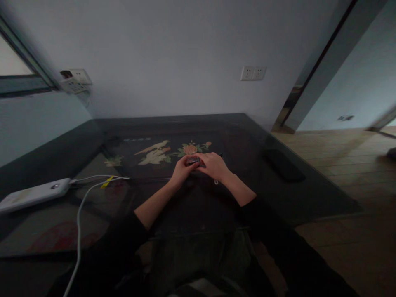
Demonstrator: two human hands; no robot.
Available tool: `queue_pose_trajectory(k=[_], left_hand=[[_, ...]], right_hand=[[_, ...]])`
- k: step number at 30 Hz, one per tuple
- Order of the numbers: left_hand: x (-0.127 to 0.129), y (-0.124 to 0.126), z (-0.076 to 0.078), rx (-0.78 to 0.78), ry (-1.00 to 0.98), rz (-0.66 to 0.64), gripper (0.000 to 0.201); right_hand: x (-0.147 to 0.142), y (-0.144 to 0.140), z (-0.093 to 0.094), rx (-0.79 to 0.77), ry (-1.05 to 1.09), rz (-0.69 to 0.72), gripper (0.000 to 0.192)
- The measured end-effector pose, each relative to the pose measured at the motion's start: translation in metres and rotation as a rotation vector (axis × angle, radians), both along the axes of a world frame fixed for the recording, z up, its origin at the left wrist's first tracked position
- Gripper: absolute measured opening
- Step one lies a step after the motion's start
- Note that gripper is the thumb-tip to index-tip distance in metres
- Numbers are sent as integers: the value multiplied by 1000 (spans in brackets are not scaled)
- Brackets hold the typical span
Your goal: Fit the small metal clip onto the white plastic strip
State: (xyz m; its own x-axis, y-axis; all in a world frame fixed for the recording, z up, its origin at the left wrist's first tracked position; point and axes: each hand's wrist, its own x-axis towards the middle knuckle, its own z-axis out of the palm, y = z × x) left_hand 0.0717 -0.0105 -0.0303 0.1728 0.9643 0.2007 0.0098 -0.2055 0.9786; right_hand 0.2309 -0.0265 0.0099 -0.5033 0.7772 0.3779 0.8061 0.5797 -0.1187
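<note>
Both my hands meet over the middle of a dark glass-topped table (309,198). My left hand (182,171) and my right hand (214,166) together grip a small dark object (193,161) with reddish marks; what it is cannot be told in the dim light. A thin dark tip (220,155) sticks out beyond my right hand, and a small white bit (215,182) shows under that wrist. Black sleeves are pushed up both forearms. Under the glass lies a picture of birds and flowers (161,152).
A white power bank (32,194) lies at the table's left with white cables (81,206) running toward me. A flat black object (283,165) rests on the right side of the table. Wall sockets (253,73) sit behind. Wooden floor (355,173) spreads to the right.
</note>
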Motion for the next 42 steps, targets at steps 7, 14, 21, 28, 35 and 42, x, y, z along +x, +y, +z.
queue_pose_trajectory(k=[7, 14, 21, 28, 35, 42], left_hand=[[-1, -1, 2, 27, 30, 36, 30], [-3, -1, 4, 10, 26, 12, 27], [-2, -1, 8, -117, -150, -66, 36], [-7, 4, 7, -131, -145, -30, 39], [-8, 2, 6, -98, -125, -23, 38], [-11, 9, -1, -23, -96, 2, 39]], right_hand=[[-2, -1, 0, -3, -19, 1, 46], [-2, -2, 1, -15, -15, 2, 48], [2, -3, 6, -5, 38, -59, 47], [5, -4, 12, -31, 51, -146, 47], [1, -4, 7, 6, 45, -101, 45], [0, -4, 4, 22, 64, -115, 48]])
